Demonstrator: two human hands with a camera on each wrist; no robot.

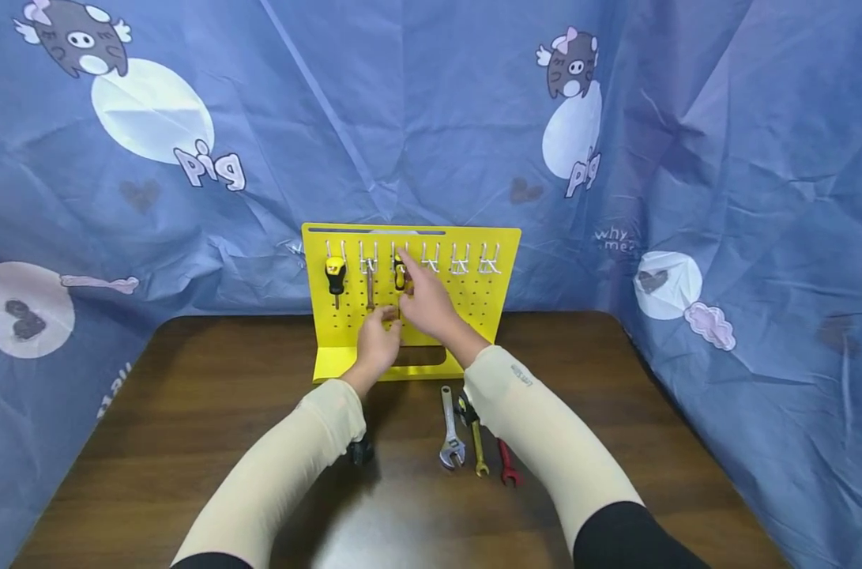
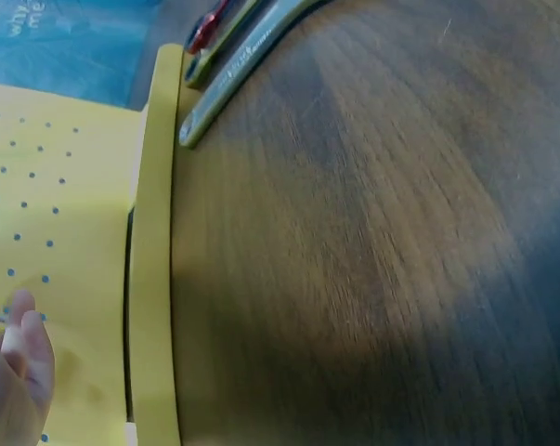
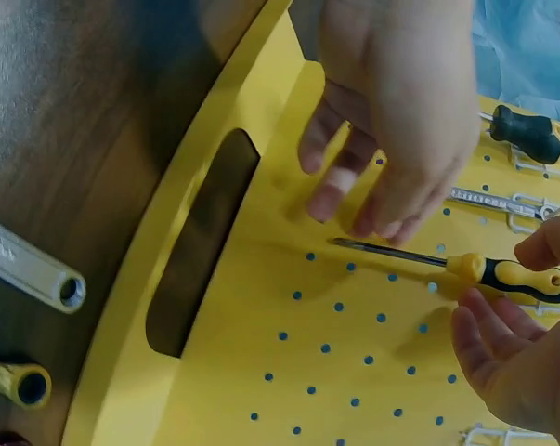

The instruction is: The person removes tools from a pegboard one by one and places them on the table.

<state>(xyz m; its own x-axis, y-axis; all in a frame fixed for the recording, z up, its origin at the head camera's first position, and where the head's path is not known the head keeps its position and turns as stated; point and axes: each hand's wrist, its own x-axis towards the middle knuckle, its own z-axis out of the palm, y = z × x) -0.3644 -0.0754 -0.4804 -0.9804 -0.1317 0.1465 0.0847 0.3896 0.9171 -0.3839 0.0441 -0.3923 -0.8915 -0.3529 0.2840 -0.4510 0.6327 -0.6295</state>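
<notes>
My right hand (image 1: pixel 428 300) holds the black-and-yellow handle of a slim screwdriver (image 3: pixel 516 276) at the third hook from the left on a yellow pegboard (image 1: pixel 483 316). Thumb and fingers lie on opposite sides of the handle, and the shaft points down along the board. Lower down, my left hand (image 1: pixel 378 341) has its fingers loosely bent, fingertips right beside the shaft near its tip. To the left hang a stubby screwdriver (image 1: pixel 336 275) with a black-and-yellow handle and a silver wrench (image 1: pixel 370 288), each on its own hook.
Hooks (image 1: pixel 460 259) without tools line the board's right side. On the wooden table (image 1: pixel 224 427) before it lie an adjustable wrench (image 1: pixel 449 431), a yellow wrench (image 1: pixel 479 450) and a red wrench (image 1: pixel 507 465). A dark object (image 1: pixel 360 452) shows beside the left sleeve. Blue printed cloth (image 1: pixel 402 142) hangs behind.
</notes>
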